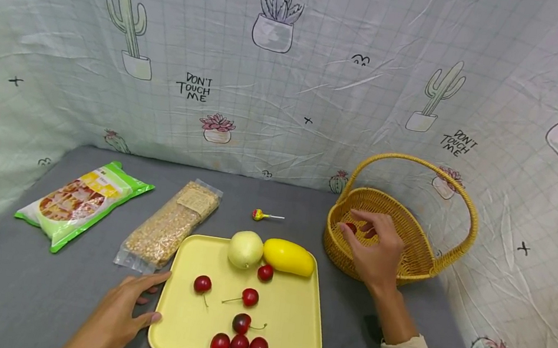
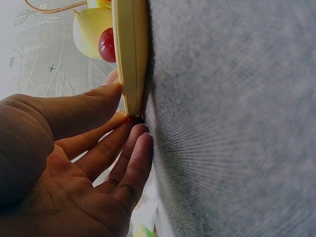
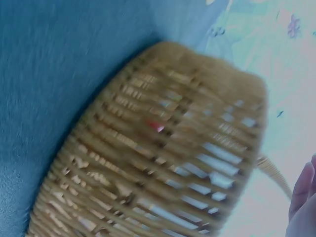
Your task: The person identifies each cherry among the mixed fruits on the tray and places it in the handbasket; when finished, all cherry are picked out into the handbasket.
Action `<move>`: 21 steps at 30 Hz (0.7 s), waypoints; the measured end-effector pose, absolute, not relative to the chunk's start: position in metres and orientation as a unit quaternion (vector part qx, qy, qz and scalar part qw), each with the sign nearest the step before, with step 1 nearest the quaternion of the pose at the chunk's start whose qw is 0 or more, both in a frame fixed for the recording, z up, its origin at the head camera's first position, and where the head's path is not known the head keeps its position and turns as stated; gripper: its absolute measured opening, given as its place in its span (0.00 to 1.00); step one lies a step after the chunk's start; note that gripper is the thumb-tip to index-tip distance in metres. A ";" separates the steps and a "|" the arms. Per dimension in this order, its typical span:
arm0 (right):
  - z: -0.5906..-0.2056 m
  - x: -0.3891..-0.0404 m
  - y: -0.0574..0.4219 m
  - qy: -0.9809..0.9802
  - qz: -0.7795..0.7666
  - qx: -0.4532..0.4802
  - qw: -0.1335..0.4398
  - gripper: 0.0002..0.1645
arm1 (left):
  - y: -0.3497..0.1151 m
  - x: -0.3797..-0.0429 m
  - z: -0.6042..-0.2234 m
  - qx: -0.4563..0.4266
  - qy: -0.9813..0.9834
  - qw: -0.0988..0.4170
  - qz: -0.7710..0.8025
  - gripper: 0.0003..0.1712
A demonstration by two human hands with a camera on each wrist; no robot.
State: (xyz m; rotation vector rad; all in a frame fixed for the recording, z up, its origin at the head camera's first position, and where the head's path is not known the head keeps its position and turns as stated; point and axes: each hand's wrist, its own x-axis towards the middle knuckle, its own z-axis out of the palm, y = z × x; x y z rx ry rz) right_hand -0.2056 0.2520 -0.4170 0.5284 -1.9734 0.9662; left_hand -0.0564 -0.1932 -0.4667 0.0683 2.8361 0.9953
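The right hand [image 1: 379,252], loosely spread, seems empty over the basket [image 1: 339,255]; the left hand [image 1: 118,309], relaxed, touches the tray [image 1: 293,319]. Cherries [image 1: 250,297] should be light, slick, bruisable: pinch their sides.

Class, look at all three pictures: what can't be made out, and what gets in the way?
Inside of the basket, partly: head view, behind the right hand.
Shape of the red thing inside it: right wrist view, blurred, behind the weave.
Most of the right hand: right wrist view, cut off by right edge.
Most of the tray: left wrist view, past the top edge.
Print on the clear bag: head view, too small to read.
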 end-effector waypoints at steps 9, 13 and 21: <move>-0.412 -0.182 0.228 -0.787 0.394 0.286 0.379 0.29 | -0.194 -0.055 -0.467 0.028 0.942 0.060 0.330 0.44; -0.413 -0.172 0.218 -0.796 0.392 0.306 0.344 0.29 | -0.193 -0.056 -0.467 0.027 0.942 0.062 0.328 0.44; -0.417 -0.154 0.198 -0.808 0.395 0.344 0.269 0.28 | -0.193 -0.056 -0.468 0.026 0.943 0.062 0.327 0.45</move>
